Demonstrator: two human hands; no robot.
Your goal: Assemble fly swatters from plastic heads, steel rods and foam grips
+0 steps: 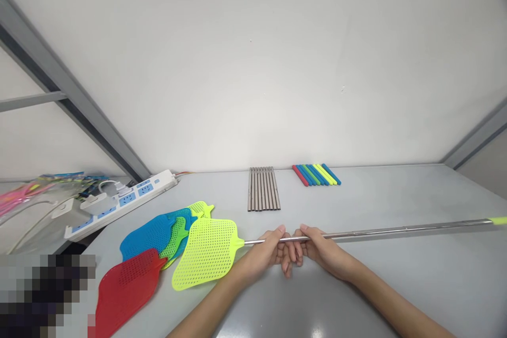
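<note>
Two bare hands hold a long, thin metal rod level across the near part of a grey table (396,280). The left hand (273,245) grips the rod toward its left end, thumb on top and fingers curled beneath. The right hand (319,248) grips it just beside, in the same manner, so that the fingertips of both hands come together at the middle. The metal rod (380,231) runs far out to the right, where it ends in a yellow-green handle (499,220) cut off by the picture's edge. On its left end sits a yellow-green swatter head (208,253), flat and full of small holes.

Left of that, more swatter heads lie on the table: a red one (130,285) nearest, and behind it an overlapping pile with a blue one (144,235) and a green one (178,235). At the far side, in front of a pale wall (253,63), lie a neat row of short metal tubes (263,189) and, to their right, a row of coloured sticks (317,175). A white power strip (160,182) lies at the far left.
</note>
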